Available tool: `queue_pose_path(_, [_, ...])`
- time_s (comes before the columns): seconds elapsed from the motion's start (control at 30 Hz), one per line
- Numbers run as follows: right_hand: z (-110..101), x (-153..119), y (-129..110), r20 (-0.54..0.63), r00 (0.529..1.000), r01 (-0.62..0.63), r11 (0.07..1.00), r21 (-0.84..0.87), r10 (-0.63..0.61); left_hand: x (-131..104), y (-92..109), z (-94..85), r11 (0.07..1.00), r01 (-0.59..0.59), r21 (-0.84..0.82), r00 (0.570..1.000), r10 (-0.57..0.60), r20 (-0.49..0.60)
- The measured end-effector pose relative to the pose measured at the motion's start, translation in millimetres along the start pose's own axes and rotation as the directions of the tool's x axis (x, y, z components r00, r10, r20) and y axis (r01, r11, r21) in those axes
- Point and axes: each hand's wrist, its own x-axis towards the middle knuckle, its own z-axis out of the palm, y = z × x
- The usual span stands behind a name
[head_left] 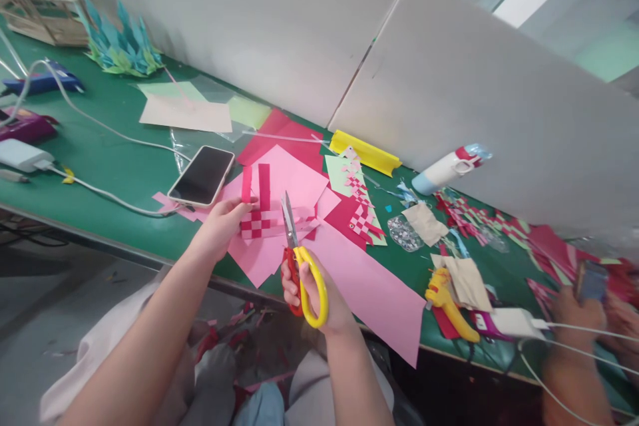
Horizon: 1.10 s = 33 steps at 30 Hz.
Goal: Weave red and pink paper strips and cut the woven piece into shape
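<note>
My left hand (223, 227) pinches the edge of a woven paper piece (255, 223), a pink and red checkered weave with loose red strips (264, 186) standing up from it. In my right hand (332, 303) are scissors (290, 226) with one yellow and one red handle, my fingers in the loops. Their blades point away from me, nearly closed, just right of the weave; whether they touch paper I cannot tell. Beneath both hands lie overlapping pink paper sheets (369, 286). Farther right, small checkered woven paper fish (358, 196) rest on a pale green sheet.
A phone (202, 175) lies left of the paper. Behind stand a yellow holder (367, 154) and a bottle (446, 170) against the partition. A yellow glue gun (446, 303) and cables lie right. Another person's hand (576, 313) holds a phone at far right.
</note>
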Motion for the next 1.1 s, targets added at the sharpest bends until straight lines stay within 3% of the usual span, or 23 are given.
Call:
queue_pose_path(0.1, [-1.3,0.0,1.3,-0.002,1.000,0.009,1.000,-0.006,-0.009,0.2,-3.7,-4.9,1.000,0.013,0.029,1.000,-0.013,0.014])
queue_pose_path(0.5, [13.2,-4.2,-5.5,-0.004,1.000,-0.018,0.999,-0.029,0.018,-2.9,-1.1,-8.0,0.989,-0.146,0.034,0.989,0.146,0.009])
queue_pose_path(0.67, [14.4,-4.9,-2.6,0.005,0.999,-0.044,0.998,-0.055,0.044,-5.3,0.8,-6.1,0.994,-0.094,-0.054,0.995,0.095,0.015])
queue_pose_path(0.93, [25.8,-10.2,-15.8,-0.102,0.993,-0.078,0.984,-0.160,0.062,-7.7,4.5,-3.8,0.974,-0.199,-0.107,0.980,0.200,-0.006])
queue_pose_path(1.1, [24.0,-8.3,-15.1,-0.118,0.992,-0.056,0.988,-0.142,0.039,-11.2,5.6,3.5,0.974,-0.180,-0.138,0.983,0.182,0.006])
